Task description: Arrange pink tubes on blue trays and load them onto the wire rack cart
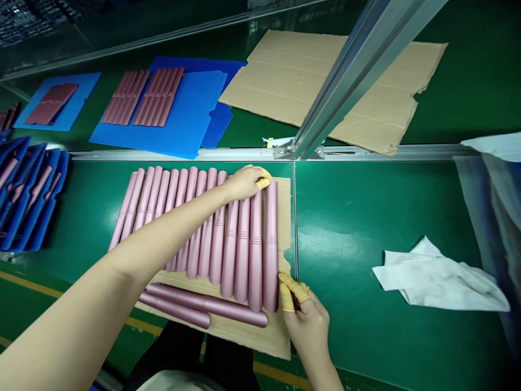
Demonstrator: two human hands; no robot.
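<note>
Pink metallic tubes with small dark print lie side by side in a long row on a cardboard sheet. The rightmost pink tube sits slightly apart from its neighbour. My left hand reaches across the row, its yellow-capped fingers closed at the far end of that tube. At the near end, my right hand has its yellow-capped fingers bunched against the tube's right side; how far they go under it is hidden. Two more tubes lie crosswise in front of the row. My left forearm covers part of the row.
A metal post rises from the rail behind the bench. Beyond lie a large cardboard sheet and blue sheets bearing tubes. Blue dividers with tubes stand at left. A white cloth lies on the green bench at right.
</note>
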